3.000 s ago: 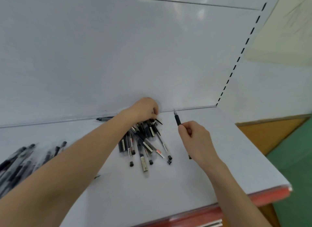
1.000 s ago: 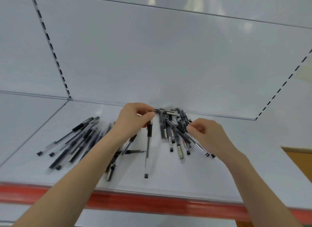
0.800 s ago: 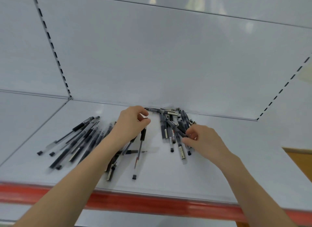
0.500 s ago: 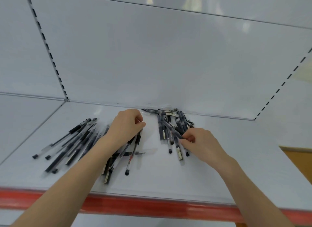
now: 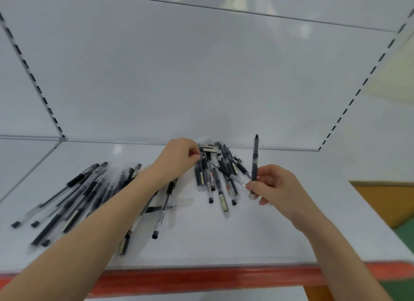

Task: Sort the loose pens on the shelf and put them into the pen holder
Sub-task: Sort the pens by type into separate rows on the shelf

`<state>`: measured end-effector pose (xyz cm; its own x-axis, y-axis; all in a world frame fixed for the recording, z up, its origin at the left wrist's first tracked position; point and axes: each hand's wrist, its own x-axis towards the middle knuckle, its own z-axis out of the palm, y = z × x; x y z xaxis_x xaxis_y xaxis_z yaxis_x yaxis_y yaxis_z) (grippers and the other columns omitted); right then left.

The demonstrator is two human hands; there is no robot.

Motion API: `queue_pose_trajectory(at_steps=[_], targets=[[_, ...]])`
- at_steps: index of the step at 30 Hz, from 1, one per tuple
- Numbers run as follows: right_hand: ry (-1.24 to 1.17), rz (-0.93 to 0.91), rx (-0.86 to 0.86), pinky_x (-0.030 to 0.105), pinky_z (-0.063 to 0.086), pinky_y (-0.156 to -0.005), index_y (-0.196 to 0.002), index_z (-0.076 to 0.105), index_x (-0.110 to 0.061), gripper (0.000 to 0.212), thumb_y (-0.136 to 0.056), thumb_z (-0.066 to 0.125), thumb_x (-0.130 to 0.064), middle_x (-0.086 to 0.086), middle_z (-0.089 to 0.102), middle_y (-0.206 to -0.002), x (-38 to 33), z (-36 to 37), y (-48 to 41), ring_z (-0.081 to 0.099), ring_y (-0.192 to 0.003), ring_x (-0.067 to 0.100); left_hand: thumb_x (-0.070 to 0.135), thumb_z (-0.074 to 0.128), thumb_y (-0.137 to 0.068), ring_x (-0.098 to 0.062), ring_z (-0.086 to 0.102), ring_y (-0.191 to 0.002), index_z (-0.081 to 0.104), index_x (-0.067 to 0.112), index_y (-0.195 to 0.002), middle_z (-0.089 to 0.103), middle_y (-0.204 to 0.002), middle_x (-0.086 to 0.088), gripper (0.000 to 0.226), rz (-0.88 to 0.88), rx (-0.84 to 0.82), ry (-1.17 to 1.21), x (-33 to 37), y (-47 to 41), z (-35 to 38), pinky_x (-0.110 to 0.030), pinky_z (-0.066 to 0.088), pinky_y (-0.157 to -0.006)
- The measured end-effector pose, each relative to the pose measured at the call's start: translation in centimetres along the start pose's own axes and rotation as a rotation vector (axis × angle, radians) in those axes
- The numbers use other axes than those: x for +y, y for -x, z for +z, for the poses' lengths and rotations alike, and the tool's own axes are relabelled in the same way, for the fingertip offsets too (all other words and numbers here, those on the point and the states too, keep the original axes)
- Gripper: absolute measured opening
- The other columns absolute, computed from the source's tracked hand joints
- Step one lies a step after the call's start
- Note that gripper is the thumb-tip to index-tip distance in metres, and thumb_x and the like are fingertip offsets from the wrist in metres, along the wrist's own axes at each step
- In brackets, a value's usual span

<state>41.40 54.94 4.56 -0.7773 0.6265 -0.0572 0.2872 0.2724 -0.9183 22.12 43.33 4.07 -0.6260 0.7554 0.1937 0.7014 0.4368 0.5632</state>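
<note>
Several black and clear pens lie in a messy heap [image 5: 215, 173] near the back of the white shelf [image 5: 280, 238]. A second group of pens [image 5: 74, 195] lies spread at the left, and two more pens [image 5: 163, 208] lie in front of my left forearm. My right hand [image 5: 275, 186] pinches one dark pen [image 5: 254, 164] and holds it upright above the shelf, tip up. My left hand [image 5: 179, 157] reaches into the back of the heap with curled fingers pinching a pen there. No pen holder is in view.
The shelf has a red front edge [image 5: 201, 278], a white back panel [image 5: 201, 81] and slotted uprights at both sides. To the right, beyond the shelf, are an orange and green floor area [image 5: 389, 208].
My right hand has lifted one pen out of the heap and turned it upright. My left hand let go of a pen by the left group and moved back to the heap.
</note>
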Motion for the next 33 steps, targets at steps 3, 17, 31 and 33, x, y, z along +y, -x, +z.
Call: queue_pose_trajectory(at_steps=[3, 17, 31, 33], targets=[[-0.016, 0.015, 0.013, 0.022, 0.048, -0.055, -0.092, 0.057, -0.011, 0.015, -0.080, 0.062, -0.003, 0.007, 0.071, -0.074, 0.1, -0.5, 0.6, 0.061, -0.058, 0.008, 0.011, 0.051, -0.090, -0.021, 0.058, -0.095, 0.067, 0.002, -0.097, 0.067, -0.101, -0.009, 0.019, 0.076, -0.041, -0.049, 1.4, -1.7, 0.9, -0.018, 0.035, -0.076], [-0.022, 0.079, 0.123, 0.020, 0.043, -0.049, -0.091, 0.056, -0.003, 0.009, -0.082, 0.054, 0.000, -0.001, 0.068, -0.064, 2.3, -3.0, 2.1, 0.057, -0.050, 0.007, 0.016, 0.057, -0.088, -0.019, 0.056, -0.104, 0.065, 0.006, -0.109, 0.063, -0.116, -0.007, 0.024, 0.272, -0.312, -0.149, 6.1, -5.9, 5.7, -0.018, 0.036, -0.083], [-0.014, 0.086, 0.119, 0.021, 0.044, -0.050, -0.090, 0.057, -0.007, 0.010, -0.082, 0.055, -0.002, -0.005, 0.068, -0.061, 2.8, -3.4, 1.9, 0.057, -0.052, 0.005, 0.016, 0.060, -0.087, -0.015, 0.059, -0.097, 0.070, 0.012, -0.100, 0.068, -0.108, -0.001, 0.018, 0.347, -0.491, -0.210, 6.2, -6.7, 6.3, -0.017, 0.036, -0.076], [-0.016, 0.086, 0.111, 0.020, 0.044, -0.050, -0.091, 0.057, -0.007, 0.010, -0.083, 0.055, -0.002, -0.004, 0.068, -0.061, 2.8, -3.3, 1.8, 0.057, -0.051, 0.004, 0.017, 0.060, -0.087, -0.015, 0.058, -0.101, 0.069, 0.012, -0.103, 0.066, -0.111, -0.001, 0.020, 0.349, -0.489, -0.205, 6.0, -6.5, 6.1, -0.017, 0.036, -0.078]])
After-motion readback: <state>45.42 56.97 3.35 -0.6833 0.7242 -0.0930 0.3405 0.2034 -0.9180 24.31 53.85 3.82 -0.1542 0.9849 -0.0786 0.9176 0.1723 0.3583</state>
